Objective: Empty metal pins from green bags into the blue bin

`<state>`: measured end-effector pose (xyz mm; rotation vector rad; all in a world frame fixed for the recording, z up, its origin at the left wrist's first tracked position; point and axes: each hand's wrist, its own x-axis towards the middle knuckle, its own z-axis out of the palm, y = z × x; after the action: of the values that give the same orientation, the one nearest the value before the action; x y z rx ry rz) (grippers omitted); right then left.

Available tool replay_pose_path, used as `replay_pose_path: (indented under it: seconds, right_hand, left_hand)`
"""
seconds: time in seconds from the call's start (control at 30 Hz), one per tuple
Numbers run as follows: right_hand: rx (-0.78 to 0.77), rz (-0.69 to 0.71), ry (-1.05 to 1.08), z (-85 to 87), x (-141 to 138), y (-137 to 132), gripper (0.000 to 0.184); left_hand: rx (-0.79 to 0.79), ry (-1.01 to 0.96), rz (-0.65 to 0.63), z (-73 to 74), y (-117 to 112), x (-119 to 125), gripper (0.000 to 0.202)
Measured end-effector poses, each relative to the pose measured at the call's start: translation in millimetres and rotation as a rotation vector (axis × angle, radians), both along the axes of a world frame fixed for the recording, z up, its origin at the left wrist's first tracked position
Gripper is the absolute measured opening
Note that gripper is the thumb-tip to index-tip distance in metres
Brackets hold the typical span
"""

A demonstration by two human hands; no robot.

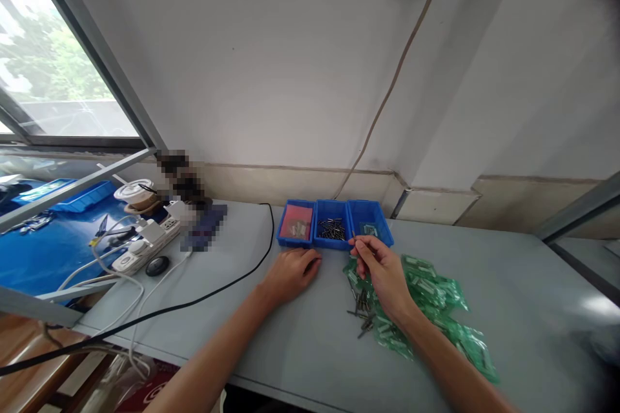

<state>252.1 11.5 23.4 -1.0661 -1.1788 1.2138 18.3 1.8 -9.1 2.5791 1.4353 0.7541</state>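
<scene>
My right hand (380, 268) pinches a thin metal pin (354, 237), held upright in front of the blue bins; its exact kind is too small to make out. Under and beside that hand lie green plastic packets (429, 290) with small pieces inside. Loose metal pins (363, 313) lie in a small heap left of my right wrist. My left hand (293, 272) rests on the table just before the left bin, fingers loosely bent and nothing visible in them. The middle blue bin (317, 210) holds many dark metal pins.
The left blue bin (281, 232) contains a pink packet, and the right blue bin (382, 216) a small packet. A black cable (213, 295) crosses the grey table (290, 348). At left are a power strip (167, 232) and a black mouse (157, 265). A wall (271, 77) rises behind.
</scene>
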Motion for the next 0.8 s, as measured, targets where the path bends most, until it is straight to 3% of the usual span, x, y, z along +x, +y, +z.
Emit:
replay_pose_path:
  seconds: [0.27,0.8]
  right_hand:
    - [0.036,-0.002,-0.068,-11.8,3.4,-1.5,0.043]
    - [0.108,0.043,-0.155,-9.8,0.6,3.5,0.044]
  left_hand:
    - [-0.002,0.001,0.015,-1.8,-0.6,-2.2,0.021]
    - [-0.046,-0.059,0.01,-0.5,0.8,-4.0,0.022]
